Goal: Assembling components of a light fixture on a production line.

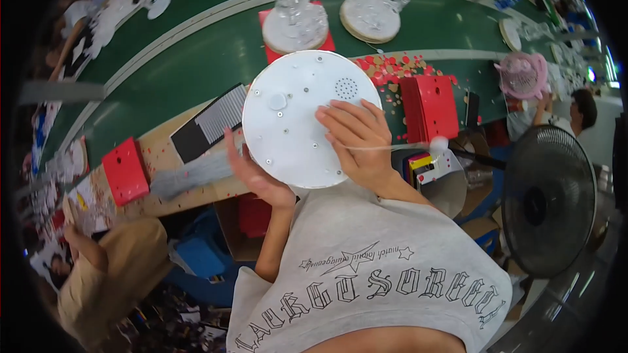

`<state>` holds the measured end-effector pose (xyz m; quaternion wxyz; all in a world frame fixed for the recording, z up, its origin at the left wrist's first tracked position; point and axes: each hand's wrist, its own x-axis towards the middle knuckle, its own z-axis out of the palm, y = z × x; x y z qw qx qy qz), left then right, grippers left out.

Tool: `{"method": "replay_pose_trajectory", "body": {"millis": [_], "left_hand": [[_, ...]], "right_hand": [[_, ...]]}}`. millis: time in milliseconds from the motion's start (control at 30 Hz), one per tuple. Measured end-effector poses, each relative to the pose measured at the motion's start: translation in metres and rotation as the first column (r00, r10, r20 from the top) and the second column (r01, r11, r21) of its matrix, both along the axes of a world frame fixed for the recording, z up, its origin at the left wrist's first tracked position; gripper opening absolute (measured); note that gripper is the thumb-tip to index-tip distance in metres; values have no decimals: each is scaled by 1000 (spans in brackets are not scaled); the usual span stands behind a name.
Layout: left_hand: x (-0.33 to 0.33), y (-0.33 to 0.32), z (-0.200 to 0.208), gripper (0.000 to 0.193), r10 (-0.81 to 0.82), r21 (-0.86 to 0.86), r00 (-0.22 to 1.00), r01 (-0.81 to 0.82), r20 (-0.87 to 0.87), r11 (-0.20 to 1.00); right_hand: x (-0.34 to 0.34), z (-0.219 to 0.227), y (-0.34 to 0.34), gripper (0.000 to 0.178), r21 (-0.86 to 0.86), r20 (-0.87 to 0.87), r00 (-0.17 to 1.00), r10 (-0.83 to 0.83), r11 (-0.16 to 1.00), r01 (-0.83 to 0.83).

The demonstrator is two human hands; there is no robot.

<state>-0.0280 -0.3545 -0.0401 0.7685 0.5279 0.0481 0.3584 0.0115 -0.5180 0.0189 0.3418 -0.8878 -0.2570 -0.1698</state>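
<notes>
A round white plastic base is in front of my chest, its flat face with small screws and a cluster of round holes turned up to me. My right hand lies flat on the right part of this face, fingers stretched and close together. At the lower left rim is my left hand, slightly blurred, its fingers apart and straight; one fingertip disappears behind the edge. What supports the base from below is hidden. A thin pale strand runs rightward from beside my right hand.
Two clear ornate pieces on round bases stand on the green worktable. Red foam blocks, scattered red and tan discs and a dark ridged pad lie nearer. A black fan stands right; co-workers sit at both sides.
</notes>
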Motion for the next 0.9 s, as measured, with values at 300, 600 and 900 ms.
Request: {"method": "replay_pose_trajectory", "body": {"millis": [300, 600, 900], "left_hand": [[13, 47, 10, 36, 84, 543, 957, 84, -278, 836], [9, 36, 20, 14, 537, 640, 803, -275, -257, 718], [-15, -28, 37, 28, 477, 594, 716, -107, -511, 797]], "right_hand": [[-7, 7, 9, 73, -337, -4, 879, 477, 827, -450], [-4, -9, 20, 66, -273, 107, 938, 328, 917, -290], [0, -21, 26, 56, -273, 161, 963, 217, 947, -168]]}}
